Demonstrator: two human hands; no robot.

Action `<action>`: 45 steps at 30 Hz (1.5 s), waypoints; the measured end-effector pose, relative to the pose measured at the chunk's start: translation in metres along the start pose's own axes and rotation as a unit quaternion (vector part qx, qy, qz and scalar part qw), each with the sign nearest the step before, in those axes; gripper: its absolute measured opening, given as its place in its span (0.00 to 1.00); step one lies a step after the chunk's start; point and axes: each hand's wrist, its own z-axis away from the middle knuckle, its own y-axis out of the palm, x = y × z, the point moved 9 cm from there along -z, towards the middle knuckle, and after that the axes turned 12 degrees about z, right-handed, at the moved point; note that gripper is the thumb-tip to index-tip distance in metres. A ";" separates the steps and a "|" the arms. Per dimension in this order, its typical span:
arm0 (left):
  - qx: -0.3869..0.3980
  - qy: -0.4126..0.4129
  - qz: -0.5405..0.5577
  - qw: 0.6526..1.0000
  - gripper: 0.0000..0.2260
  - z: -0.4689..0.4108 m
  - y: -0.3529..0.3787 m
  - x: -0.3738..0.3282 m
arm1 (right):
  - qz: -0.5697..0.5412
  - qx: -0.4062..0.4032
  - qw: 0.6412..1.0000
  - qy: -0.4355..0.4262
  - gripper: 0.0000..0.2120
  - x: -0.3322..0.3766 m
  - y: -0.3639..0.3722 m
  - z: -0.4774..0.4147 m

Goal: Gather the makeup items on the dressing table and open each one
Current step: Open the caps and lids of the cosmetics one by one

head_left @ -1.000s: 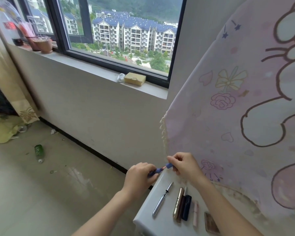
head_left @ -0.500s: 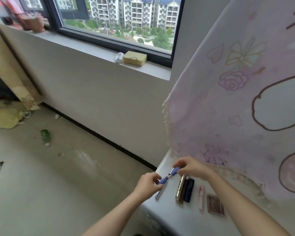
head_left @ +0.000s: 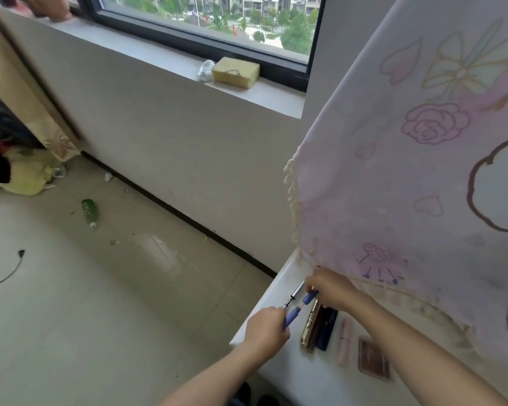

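I see two bare hands working over the near-left corner of a white dressing table (head_left: 279, 373). My left hand (head_left: 266, 328) is curled closed around the blue barrel (head_left: 291, 315) of a slim makeup pen, low and close to the table's left edge. My right hand (head_left: 330, 290) is pinched closed on the matching blue cap (head_left: 310, 297), slightly higher and farther back. The two blue parts are pulled apart, with a thin pinkish tip showing in the small gap between them.

Just behind that gap, a silver pen (head_left: 295, 293) lies on the table, angled toward the back corner and close to the right hand; I cannot tell if the fingers touch it. To the right of the hands, a gold tube (head_left: 308, 326) and a dark tube (head_left: 326, 329) lie side by side and touching. A pale pink tube (head_left: 345, 344) lies a little apart from them, and a brown square compact (head_left: 373, 358) sits beside that.

A pink patterned cloth (head_left: 417, 177) hangs close behind the right hand, its fringed hem resting along the table's back. To the left the table drops off to open floor, with a green bottle (head_left: 89, 210) lying well away. A yellow sponge (head_left: 235, 72) sits on the windowsill above.
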 end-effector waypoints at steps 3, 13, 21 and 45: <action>-0.021 -0.003 -0.033 0.999 0.07 -0.004 0.006 -0.003 | 0.043 -0.008 0.999 -0.015 0.16 0.002 0.003 -0.008; -0.039 -0.004 -0.109 0.993 0.21 -0.018 0.023 0.004 | 0.066 -0.019 0.996 -0.055 0.16 0.004 0.015 -0.025; -0.015 0.009 -0.129 0.991 0.19 -0.016 0.035 0.001 | 0.047 -0.037 0.997 -0.044 0.17 0.003 0.018 -0.025; 0.081 0.012 -0.100 0.992 0.08 -0.010 0.048 -0.036 | -0.163 -0.026 0.978 0.128 0.20 -0.025 0.039 0.025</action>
